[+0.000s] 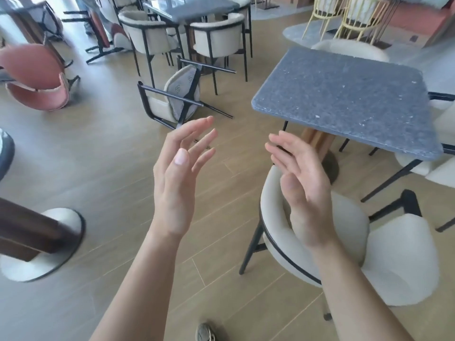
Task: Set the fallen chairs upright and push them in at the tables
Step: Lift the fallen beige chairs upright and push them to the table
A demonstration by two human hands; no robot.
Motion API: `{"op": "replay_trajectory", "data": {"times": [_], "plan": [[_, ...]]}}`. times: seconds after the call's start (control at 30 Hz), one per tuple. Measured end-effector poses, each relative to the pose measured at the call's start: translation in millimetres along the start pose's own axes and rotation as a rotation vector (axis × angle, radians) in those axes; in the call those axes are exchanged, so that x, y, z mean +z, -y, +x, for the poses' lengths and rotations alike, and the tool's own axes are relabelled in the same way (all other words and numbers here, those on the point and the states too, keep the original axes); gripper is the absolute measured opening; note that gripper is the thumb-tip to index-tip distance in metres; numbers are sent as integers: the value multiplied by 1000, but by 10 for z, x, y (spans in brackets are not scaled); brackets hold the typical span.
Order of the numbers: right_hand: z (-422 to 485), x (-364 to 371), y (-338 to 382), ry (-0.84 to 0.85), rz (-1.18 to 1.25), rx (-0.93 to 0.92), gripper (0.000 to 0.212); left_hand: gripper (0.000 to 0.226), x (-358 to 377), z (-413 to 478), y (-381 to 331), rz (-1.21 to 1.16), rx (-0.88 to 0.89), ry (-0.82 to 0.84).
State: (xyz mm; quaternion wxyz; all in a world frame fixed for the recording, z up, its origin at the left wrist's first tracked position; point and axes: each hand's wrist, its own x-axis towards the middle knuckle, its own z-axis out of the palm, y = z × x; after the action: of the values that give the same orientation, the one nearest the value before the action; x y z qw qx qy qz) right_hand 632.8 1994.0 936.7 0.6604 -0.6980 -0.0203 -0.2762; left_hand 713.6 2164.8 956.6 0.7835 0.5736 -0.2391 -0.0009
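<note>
Nearest are the person's two bare forearms, raised out in front; the left hand [177, 183] and right hand [299, 190] face each other palm to palm, well apart, fingers straight and a little spread; both are empty and appear to touch nothing, though the right one hangs just over the curved back of an upright cream chair [273, 217]. That chair stands on its legs at the near edge of the grey speckled table [344, 99], its seat not tucked under the top; I judge it wants pushing in.

Farther off, a little left of the hands, a fallen cream chair [160, 107] lies on its side on the wooden floor [98, 156], black legs pointing right, seat underside showing; the open hands look readied to take hold of it. At the far left a pink chair [37, 77] is tipped over too; beyond it another seems down, too blurred to be sure. Cream chairs stand upright around the far table [194, 7]; yellow chairs [357, 11] stand at the far right. Near left is a round table base [41, 244]; a shoe [205, 332] shows at the bottom.
</note>
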Motion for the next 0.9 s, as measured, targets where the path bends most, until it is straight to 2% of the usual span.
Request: {"op": "replay_trajectory", "data": {"times": [0.2, 0.5, 0.73, 0.9], "plan": [[650, 585, -394, -3, -22, -8, 90, 57, -549, 764, 213, -7, -9, 36], [1667, 1067, -1049, -25, -53, 22, 90, 52, -1102, 1877, 813, -25, -53, 60], [2913, 1569, -1722, -1, -6, 50, 99, 53, -1654, 3124, 1199, 34, -58, 13], [3854, 2093, -2064, 93, 11, 51, 97, 56, -2201, 3928, 1306, 55, -60, -24]]}}
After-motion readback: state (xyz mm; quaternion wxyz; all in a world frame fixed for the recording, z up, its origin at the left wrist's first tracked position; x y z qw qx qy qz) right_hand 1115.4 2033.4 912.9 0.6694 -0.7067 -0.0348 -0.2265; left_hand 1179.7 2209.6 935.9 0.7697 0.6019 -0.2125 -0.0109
